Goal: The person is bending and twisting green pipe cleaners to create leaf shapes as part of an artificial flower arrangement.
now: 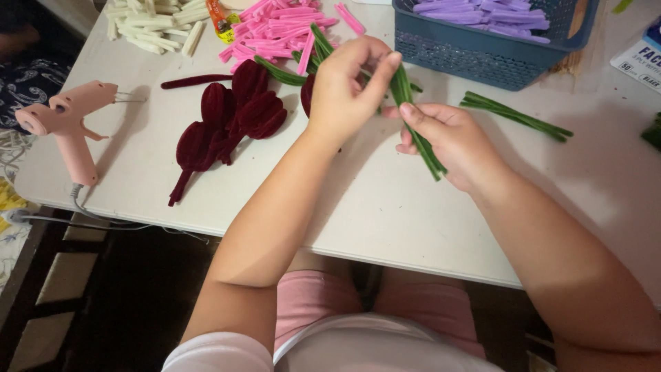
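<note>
Here both hands work above the middle of the white worktop [385, 207]. The right hand [451, 141] is closed around a bundle of green pipe cleaners [418, 138], which runs slanted from the far side down toward the near edge. Held like this, the stems stay together and do not spread. The left hand [351, 83] pinches the upper part of the same bundle between thumb and fingers, so it seems to press or twist the stems there.

To the left of the hands lie dark red petal shapes [231, 120], flat on the worktop, with one loose dark red stick [193, 81] beside them. Near the left edge rests a pink glue gun [65, 124], and its cable hangs over the near edge. Along the far edge are cream sticks [158, 21] and a heap of pink sticks [272, 27]. A blue basket [475, 55] with purple sticks [475, 12] stands at the far right, just behind the hands. More green pipe cleaners [516, 116] lie apart on the right. Nothing blocks the hands, but the basket is near them.
</note>
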